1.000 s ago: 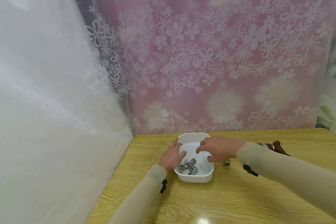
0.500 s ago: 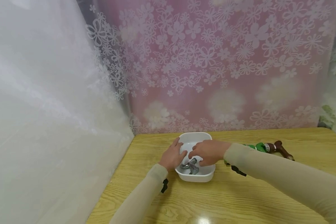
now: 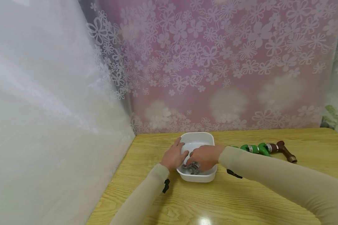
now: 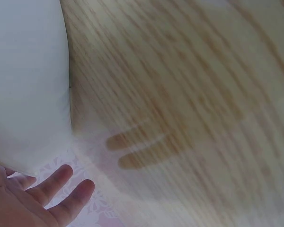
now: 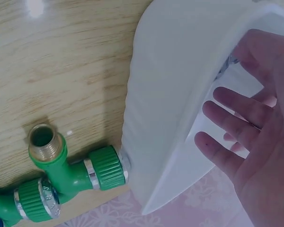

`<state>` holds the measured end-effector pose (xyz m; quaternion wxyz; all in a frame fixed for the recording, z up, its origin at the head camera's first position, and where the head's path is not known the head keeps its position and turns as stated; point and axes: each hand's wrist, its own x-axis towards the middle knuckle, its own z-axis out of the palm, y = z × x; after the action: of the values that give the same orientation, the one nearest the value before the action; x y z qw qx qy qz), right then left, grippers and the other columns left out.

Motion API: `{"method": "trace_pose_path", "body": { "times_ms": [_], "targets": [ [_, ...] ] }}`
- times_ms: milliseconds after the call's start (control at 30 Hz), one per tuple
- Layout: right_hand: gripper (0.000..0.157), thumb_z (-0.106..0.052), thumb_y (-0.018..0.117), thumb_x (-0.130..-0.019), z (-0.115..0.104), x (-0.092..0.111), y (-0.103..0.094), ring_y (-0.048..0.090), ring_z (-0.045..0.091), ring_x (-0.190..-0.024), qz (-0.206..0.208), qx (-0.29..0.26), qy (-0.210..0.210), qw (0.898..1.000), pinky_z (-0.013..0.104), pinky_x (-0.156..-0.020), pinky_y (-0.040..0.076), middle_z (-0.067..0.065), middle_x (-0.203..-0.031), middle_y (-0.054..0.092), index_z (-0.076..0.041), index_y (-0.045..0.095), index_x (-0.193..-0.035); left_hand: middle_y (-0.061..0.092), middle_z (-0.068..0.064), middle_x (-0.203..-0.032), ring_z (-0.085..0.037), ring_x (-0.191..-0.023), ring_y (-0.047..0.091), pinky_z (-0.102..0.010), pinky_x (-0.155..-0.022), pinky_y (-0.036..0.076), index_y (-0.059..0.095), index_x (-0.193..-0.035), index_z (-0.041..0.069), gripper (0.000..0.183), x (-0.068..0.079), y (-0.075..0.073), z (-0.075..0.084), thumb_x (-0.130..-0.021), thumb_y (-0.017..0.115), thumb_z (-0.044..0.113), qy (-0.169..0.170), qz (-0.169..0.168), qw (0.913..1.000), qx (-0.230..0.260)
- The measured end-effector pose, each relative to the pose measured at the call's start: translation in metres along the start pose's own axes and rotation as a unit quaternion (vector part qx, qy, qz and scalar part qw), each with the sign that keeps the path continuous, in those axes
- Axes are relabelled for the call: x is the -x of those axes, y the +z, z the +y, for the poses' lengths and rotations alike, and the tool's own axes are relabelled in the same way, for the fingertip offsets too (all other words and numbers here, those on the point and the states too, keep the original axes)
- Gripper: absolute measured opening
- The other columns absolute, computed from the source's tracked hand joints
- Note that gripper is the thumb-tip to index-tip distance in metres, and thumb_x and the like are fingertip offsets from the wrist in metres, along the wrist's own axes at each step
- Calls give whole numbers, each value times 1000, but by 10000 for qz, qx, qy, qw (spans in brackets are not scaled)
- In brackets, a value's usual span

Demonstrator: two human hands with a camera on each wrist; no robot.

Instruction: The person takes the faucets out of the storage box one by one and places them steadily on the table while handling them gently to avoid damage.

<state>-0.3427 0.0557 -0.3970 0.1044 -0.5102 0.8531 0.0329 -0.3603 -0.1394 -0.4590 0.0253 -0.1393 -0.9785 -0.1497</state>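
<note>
A white plastic basin [image 3: 198,178] stands on the wooden table with shiny chrome pipe fittings [image 3: 195,169] inside, partly covered by fingers. My left hand [image 3: 172,156] rests on the basin's left rim, its thumb over the inner side. In the left wrist view two of its fingers [image 4: 71,202] stand straight, apart from the wall. My right hand [image 3: 205,157] reaches into the basin and appears to pinch a chrome fitting with thumb and index finger. Its other fingers [image 5: 236,120] spread loosely by the rim in the right wrist view; the contact itself is mostly hidden.
Right of the basin lie green valves [image 3: 253,149] with threaded brass ends, partly behind the right sleeve, and a brown valve [image 3: 281,150]. A floral curtain [image 3: 228,62] hangs behind the table [image 3: 157,203]. A whitish sheet [image 3: 45,125] covers the left side.
My right hand has moved left and down, deeper into the basin and onto the chrome fittings. More of the green and brown valves shows. The left hand has stayed at the rim.
</note>
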Motion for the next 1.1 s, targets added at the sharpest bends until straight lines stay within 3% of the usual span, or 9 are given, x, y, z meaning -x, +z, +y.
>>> {"method": "trace_pose_path", "body": {
  "times_ms": [433, 1100],
  "targets": [
    [37, -16, 75, -90, -5, -10, 4, 65, 7, -93, -192, 106, 107, 9997, 34, -90, 55, -7, -118, 69, -33, 73, -122, 21, -2, -168, -25, -143, 45, -46, -105, 49, 47, -150, 12, 56, 0, -1, 1, -105, 44, 45, -13, 12, 10000, 0],
    [29, -19, 78, -87, 0, -13, 16, 55, 4, -83, -159, -126, 367, 9991, 31, -83, 53, -11, -99, 64, -29, 74, -113, 20, 0, -168, -24, -144, 43, -47, -105, 49, 48, -150, 13, 58, -2, 2, -1, -104, 45, 48, -44, 7, 10000, -7]
  ]
}}
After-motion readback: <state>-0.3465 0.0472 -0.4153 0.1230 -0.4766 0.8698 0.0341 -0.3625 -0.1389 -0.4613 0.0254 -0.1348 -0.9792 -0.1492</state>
